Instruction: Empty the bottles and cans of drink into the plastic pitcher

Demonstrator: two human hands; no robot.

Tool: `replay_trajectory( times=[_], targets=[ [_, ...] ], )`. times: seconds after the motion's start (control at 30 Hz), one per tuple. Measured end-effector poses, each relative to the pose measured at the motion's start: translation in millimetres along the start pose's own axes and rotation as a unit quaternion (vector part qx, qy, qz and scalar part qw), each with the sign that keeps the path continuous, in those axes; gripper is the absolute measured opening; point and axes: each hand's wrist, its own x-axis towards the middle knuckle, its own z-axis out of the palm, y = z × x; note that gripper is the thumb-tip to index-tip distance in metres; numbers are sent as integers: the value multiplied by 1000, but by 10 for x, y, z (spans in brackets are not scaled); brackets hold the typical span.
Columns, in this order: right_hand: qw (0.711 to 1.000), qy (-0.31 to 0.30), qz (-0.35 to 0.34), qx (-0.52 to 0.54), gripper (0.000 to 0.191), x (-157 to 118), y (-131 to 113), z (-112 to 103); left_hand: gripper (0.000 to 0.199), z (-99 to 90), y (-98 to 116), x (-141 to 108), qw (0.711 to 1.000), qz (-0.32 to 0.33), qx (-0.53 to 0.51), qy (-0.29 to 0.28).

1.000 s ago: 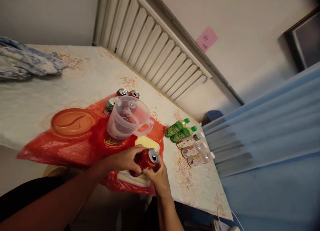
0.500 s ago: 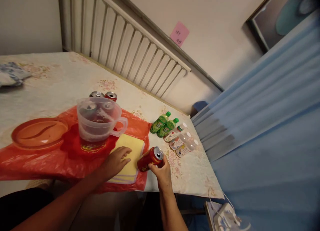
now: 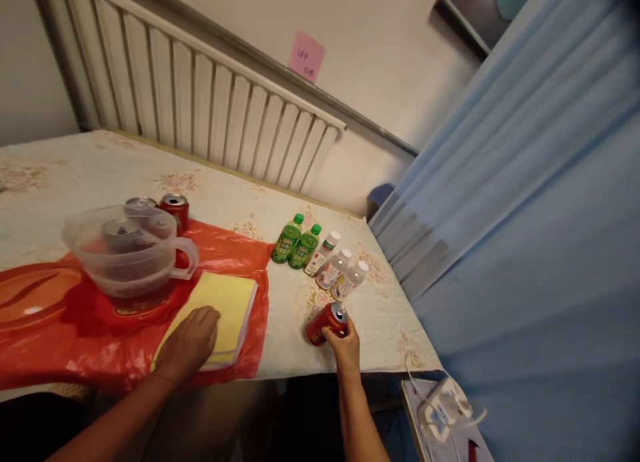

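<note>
My right hand (image 3: 346, 345) is wrapped round a red drink can (image 3: 324, 325), its thumb on the front. The can is at the table's near side, right of the red plastic sheet (image 3: 260, 345); its silver top shows a dark opening. My left hand (image 3: 193, 339) rests on a folded yellow cloth (image 3: 225, 299), fingers curled and fingertips hidden, so whether it pinches the cloth does not show. Beyond that hand stands a clear plastic jug (image 3: 125, 269) with its handle to the right. An orange-red lid or plate (image 3: 37, 292) lies left of the jug.
Two green-capped bottles (image 3: 295, 245) and several white-capped bottles (image 3: 340, 275) line up beyond the right hand. Behind the jug are another red can (image 3: 176, 212) and a silver-topped can (image 3: 140, 205). A power strip (image 3: 445, 409) with cables sits below the table's right edge, by a blue curtain (image 3: 500, 249).
My right hand has moved the red can rightward, off the red plastic sheet's edge. My left hand has come down onto the yellow cloth and its fingers have curled. The view has turned right.
</note>
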Motion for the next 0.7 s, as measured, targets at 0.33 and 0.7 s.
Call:
replay_trajectory(
  times=[0.33, 0.7],
  targets=[
    [995, 103, 3, -17, 62, 445, 236, -536, 23, 24, -45, 47, 996, 17, 80, -37],
    [982, 157, -76, -79, 64, 1064, 552, -584, 27, 50, -60, 88, 994, -6, 92, -57]
  ],
)
